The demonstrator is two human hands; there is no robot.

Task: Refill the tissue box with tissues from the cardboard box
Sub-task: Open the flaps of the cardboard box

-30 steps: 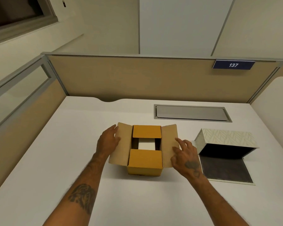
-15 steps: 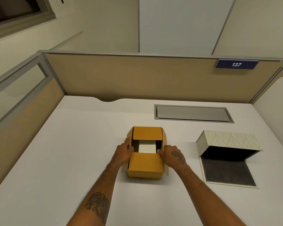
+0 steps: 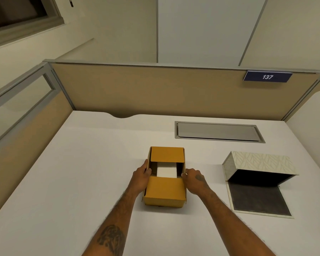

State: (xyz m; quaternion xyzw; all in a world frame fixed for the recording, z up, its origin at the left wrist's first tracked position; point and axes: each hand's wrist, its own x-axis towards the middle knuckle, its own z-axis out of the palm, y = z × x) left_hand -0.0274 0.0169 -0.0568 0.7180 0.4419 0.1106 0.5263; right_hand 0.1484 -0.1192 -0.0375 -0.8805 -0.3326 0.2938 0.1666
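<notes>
Grips cardboard box (image 3: 164, 197) with left hand (image 3: 141, 173) and right hand (image 3: 193, 177), curled fingers (image 3: 185, 174) pinning side flaps, baring tissues (image 3: 166, 172). Leaves tissue box (image 3: 260, 161) open at right for filling.

Both arms are bare to the lower edge of the view. The left forearm (image 3: 118, 217) has sparse dark hair and a large dark tattoo (image 3: 111, 239) with shaded, tangled shapes. The right forearm (image 3: 229, 215) is lightly haired. The right hand (image 3: 193, 179) bears a small dark tattoo (image 3: 199, 177) on its back.

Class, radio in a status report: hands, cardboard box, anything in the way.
Gripping cardboard box sides: left hand, right hand. Two flaps partly over tissues. Open tissue box at right, nothing between.
</notes>
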